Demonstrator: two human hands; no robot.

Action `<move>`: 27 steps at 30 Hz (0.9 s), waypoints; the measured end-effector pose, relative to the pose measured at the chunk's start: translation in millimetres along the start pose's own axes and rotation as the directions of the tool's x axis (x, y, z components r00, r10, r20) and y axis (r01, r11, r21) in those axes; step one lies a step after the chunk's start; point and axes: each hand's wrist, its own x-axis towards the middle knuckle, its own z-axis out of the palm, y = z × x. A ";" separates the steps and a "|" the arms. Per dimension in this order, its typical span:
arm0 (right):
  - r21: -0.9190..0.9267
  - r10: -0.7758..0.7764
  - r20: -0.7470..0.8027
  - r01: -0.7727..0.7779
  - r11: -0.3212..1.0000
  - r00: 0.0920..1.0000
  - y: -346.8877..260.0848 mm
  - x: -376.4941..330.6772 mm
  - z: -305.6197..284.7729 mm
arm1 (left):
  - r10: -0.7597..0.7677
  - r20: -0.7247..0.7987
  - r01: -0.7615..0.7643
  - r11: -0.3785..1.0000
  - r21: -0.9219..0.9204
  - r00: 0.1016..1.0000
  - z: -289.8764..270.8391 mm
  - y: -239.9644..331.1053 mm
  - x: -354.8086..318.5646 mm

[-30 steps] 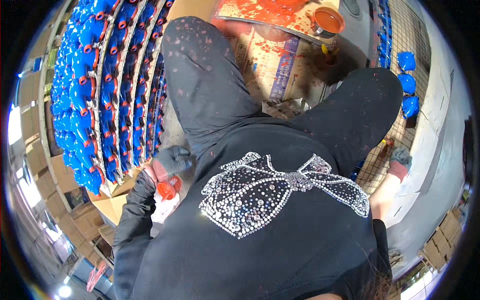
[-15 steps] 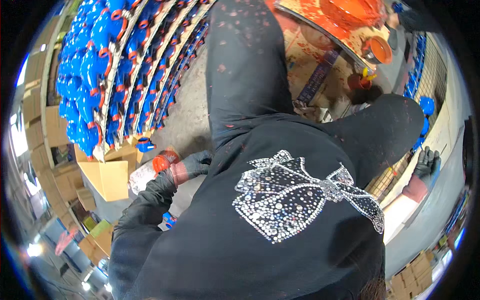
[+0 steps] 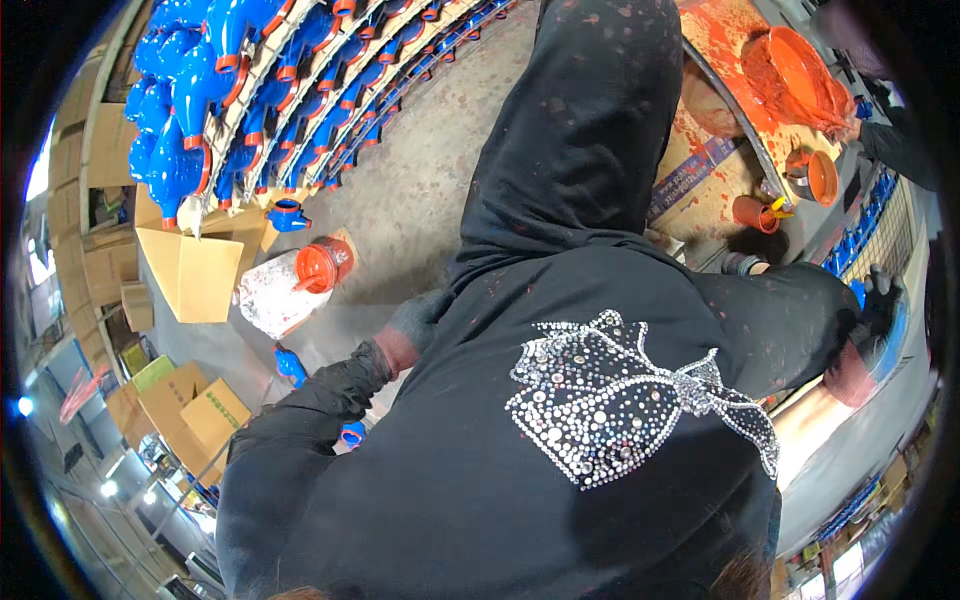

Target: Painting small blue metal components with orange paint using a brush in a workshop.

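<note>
Reaching left hand (gloved, grip unclear) near white bag | right hand grip hidden

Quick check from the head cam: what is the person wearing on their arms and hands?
Both arms are in long black sleeves of a black top with a silver rhinestone bow on the front. The left hand wears a dark grey knit glove, a strip of bare wrist showing above the cuff. The right hand wears a dark glove; its sleeve carries small reddish paint specks.

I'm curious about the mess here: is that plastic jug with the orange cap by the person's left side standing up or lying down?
Lying tipped on its side: the jug rests on the concrete floor with its orange cap pointing sideways, near the left hand.
</note>
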 end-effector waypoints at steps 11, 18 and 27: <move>-0.015 -0.150 0.212 0.157 0.987 0.966 1.9 14.7 24.8 | -0.102 0.214 0.077 0.989 0.126 0.971 -38.1 -24.5 3.2; 0.134 0.046 0.259 -0.083 0.988 0.965 -16.8 -19.9 45.2 | -0.075 0.349 0.125 0.985 -0.123 0.934 -43.0 22.7 2.9; -0.386 0.360 0.806 -0.044 0.921 0.470 -16.1 -92.3 69.4 | -0.069 0.375 0.210 0.913 -0.350 0.924 -21.9 121.9 56.1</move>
